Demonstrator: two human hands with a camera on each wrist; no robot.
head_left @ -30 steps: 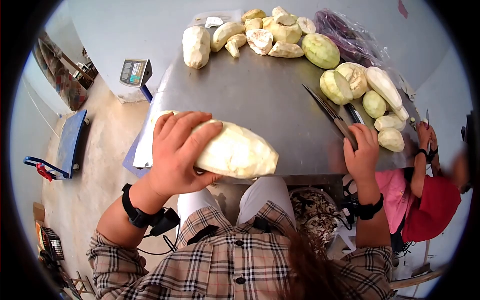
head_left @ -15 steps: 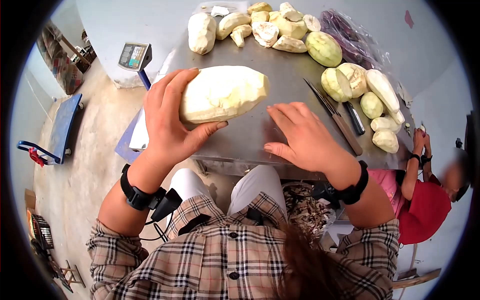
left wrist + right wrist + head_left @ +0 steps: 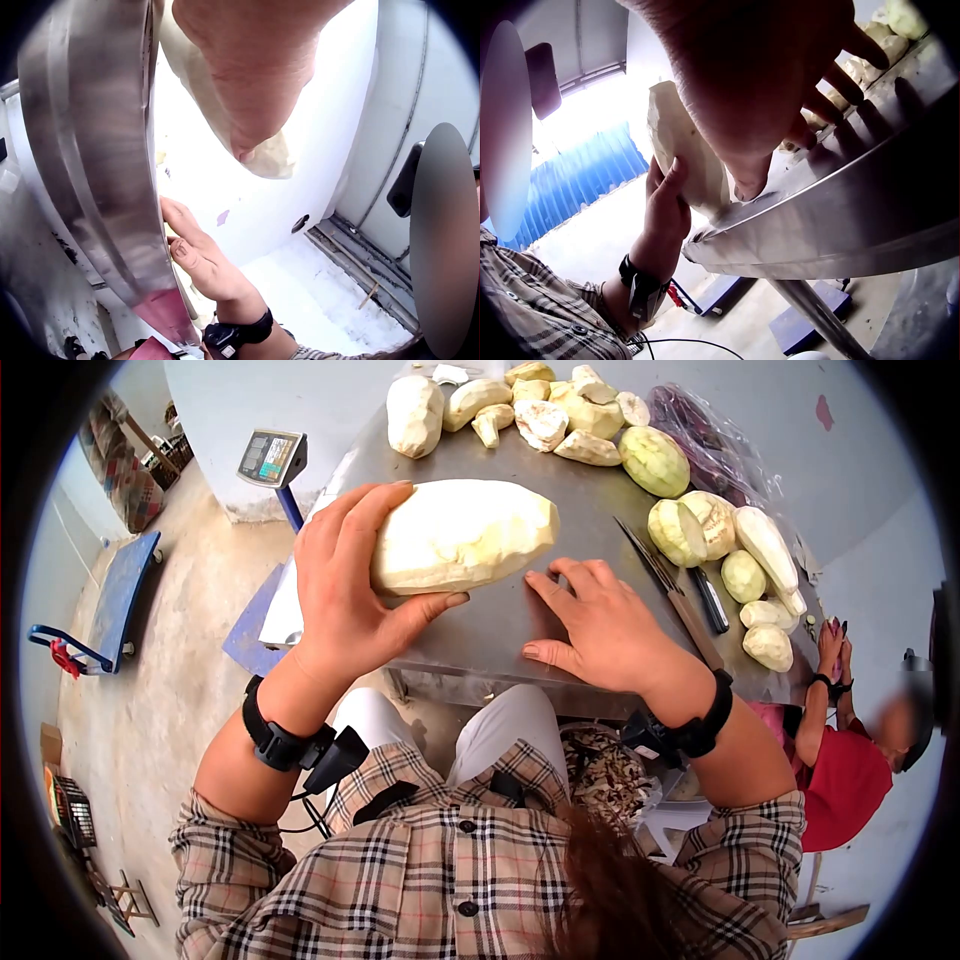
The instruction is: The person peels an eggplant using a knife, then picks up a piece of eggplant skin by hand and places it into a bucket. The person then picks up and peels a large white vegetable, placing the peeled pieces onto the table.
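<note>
My left hand (image 3: 345,580) grips a big, pale peeled eggplant (image 3: 465,535) by its left end, thumb below and fingers over the top. It is held up over the near part of the metal table (image 3: 540,480). In the right wrist view the eggplant (image 3: 682,146) stands tilted beside the table edge. My right hand (image 3: 605,625) is spread low over the tabletop, just right of the eggplant, holding nothing. To the right of that hand lie a long knife (image 3: 690,622) with a brown handle and a black-handled tool (image 3: 711,600).
More peeled eggplants (image 3: 655,462) line the table's back and right side, near a plastic bag (image 3: 700,440) of purple ones. A tub of peelings (image 3: 605,770) stands below the edge. Another person in red (image 3: 850,780) works at the right. A scale display (image 3: 272,457) rises at left.
My left hand has lifted the eggplant up and away from the table's near edge. My right hand has let go of the brown-handled knife and moved left toward the eggplant.
</note>
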